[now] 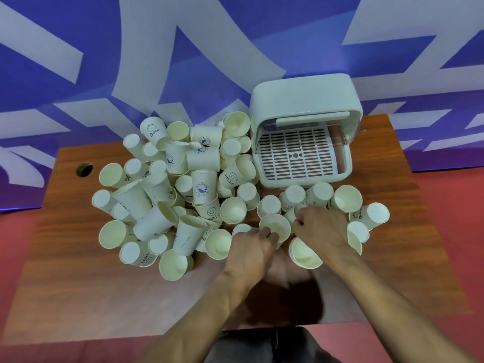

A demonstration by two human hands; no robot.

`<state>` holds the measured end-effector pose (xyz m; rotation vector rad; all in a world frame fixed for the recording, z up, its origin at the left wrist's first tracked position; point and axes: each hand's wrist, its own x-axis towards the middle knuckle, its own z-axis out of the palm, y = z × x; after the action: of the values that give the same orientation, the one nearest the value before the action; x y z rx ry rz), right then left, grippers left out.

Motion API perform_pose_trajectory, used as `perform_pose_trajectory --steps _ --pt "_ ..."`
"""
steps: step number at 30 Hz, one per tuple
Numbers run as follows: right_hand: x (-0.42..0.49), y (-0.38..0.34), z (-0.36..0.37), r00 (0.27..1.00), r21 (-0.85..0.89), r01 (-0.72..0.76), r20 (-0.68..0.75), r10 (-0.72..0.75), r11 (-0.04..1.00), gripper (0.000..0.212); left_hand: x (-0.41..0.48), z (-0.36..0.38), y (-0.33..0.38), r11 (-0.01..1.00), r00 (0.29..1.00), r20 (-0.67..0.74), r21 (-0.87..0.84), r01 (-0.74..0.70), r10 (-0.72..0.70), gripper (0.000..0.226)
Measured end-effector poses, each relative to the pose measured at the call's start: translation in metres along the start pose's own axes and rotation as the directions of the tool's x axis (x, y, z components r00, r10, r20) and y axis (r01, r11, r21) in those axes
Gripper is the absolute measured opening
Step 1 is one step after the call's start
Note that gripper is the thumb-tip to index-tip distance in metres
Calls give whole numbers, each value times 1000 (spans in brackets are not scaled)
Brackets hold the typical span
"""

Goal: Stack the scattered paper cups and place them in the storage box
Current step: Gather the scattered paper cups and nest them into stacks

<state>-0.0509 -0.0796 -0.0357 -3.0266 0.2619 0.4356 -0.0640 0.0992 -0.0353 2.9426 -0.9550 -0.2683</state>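
Observation:
Several white paper cups [167, 195] lie scattered and heaped on the brown wooden table [104, 297], most of them left of centre, some printed with "HELLO". The white storage box [303, 100] stands at the back right with its lid raised and a slatted tray inside, no cups in it. My left hand [251, 247] grips the rim of an upright cup [275, 225] near the table's middle. My right hand [322, 226] is closed over a small cup [294, 213] just right of it. Another open cup [305, 254] lies under my right wrist.
A round cable hole [84, 169] sits in the table's far left corner. A blue and white patterned wall [183, 61] rises behind the table. Red floor [458, 218] shows to the right. Bare wood lies along the front edge.

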Motion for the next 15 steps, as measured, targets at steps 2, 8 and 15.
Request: perform_pose_trajectory --steps 2,8,15 --pt "-9 6 -6 999 15 -33 -20 33 999 22 -4 -6 3 1000 999 -54 -12 3 -4 27" --pt "-39 31 -36 973 143 -110 -186 136 984 18 -14 -30 15 997 970 -245 -71 -16 -2 14" --pt "-89 75 -54 878 276 2 -461 130 961 7 -25 -60 48 989 923 -365 -121 85 -124 20"
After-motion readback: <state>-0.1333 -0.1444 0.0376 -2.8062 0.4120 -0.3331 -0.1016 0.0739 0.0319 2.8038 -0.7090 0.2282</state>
